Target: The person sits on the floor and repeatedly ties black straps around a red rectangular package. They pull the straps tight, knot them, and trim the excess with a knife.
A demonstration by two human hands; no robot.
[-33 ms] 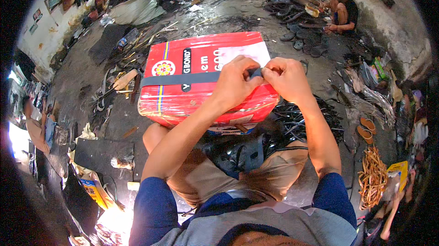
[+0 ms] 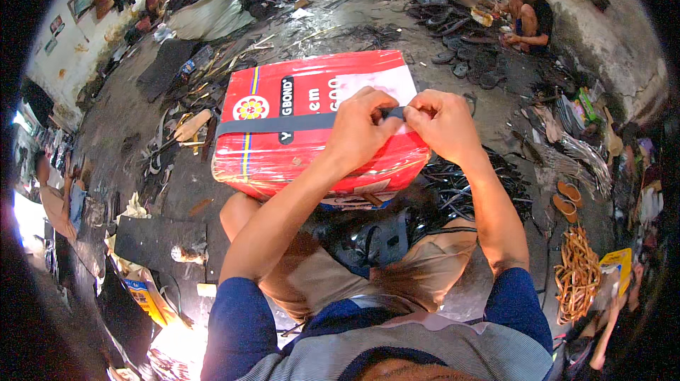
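Observation:
A red box (image 2: 276, 163) wrapped in clear film sits in front of my crossed legs. A flat dark grey strip (image 2: 304, 122) lies across its top. At the strip's right end, my left hand (image 2: 360, 132) pinches it between thumb and bent fingers, and its wrist rests low over the box. My right hand (image 2: 446, 124) pinches the same strip close beside the left, near the box's right edge. The strip between the two hands is short and partly covered by fingers. Black strap pieces (image 2: 388, 241) lie in my lap below the box.
A tangle of thin black strips (image 2: 453, 186) lies right of the box. Farther right are brown sandals (image 2: 567, 200) and a bundle of tan strips (image 2: 575, 275). Dark soles (image 2: 467, 62) are spread near a seated person (image 2: 533, 20). A dark mat (image 2: 163, 245) lies at left.

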